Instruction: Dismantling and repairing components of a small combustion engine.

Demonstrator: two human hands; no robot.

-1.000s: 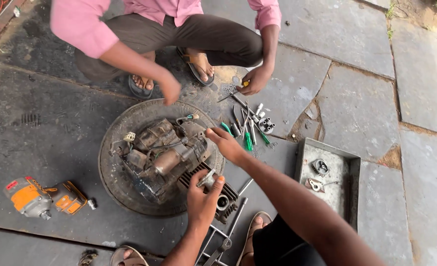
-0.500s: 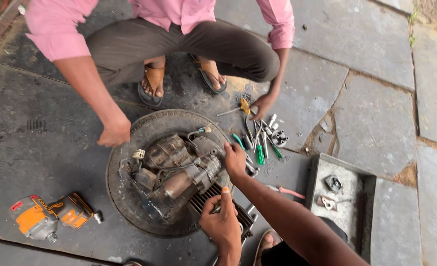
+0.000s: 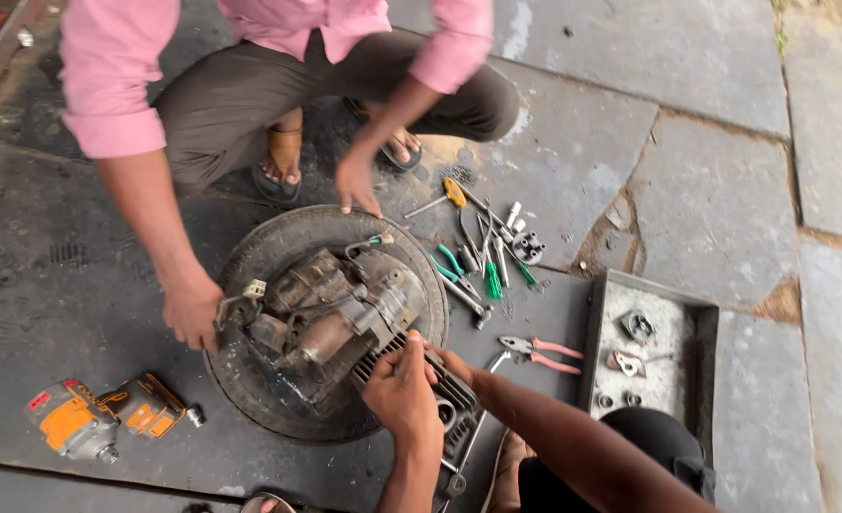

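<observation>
A grimy small engine (image 3: 321, 309) lies inside an old tyre (image 3: 250, 252) on the stone floor. My left hand (image 3: 404, 391) grips the finned end of the engine at its near right side. My right hand (image 3: 451, 363) rests just behind it on the same fins, partly hidden by the left hand. Across from me squats a person in a pink shirt. One of that person's hands (image 3: 193, 309) holds the engine's left end, and the other (image 3: 356, 185) touches the tyre's far rim.
Several screwdrivers and pliers (image 3: 487, 247) lie scattered right of the tyre, with red-handled pliers (image 3: 544, 351) nearer me. A grey metal tray (image 3: 701, 318) holding small parts sits at right. An orange power tool (image 3: 69, 418) lies at lower left, and spanners (image 3: 459, 446) lie by my knee.
My right hand has drawn back from the engine's top to the fins beside my left hand. The other person's hand left the tools and went to the tyre rim; the other gripped the engine's left end.
</observation>
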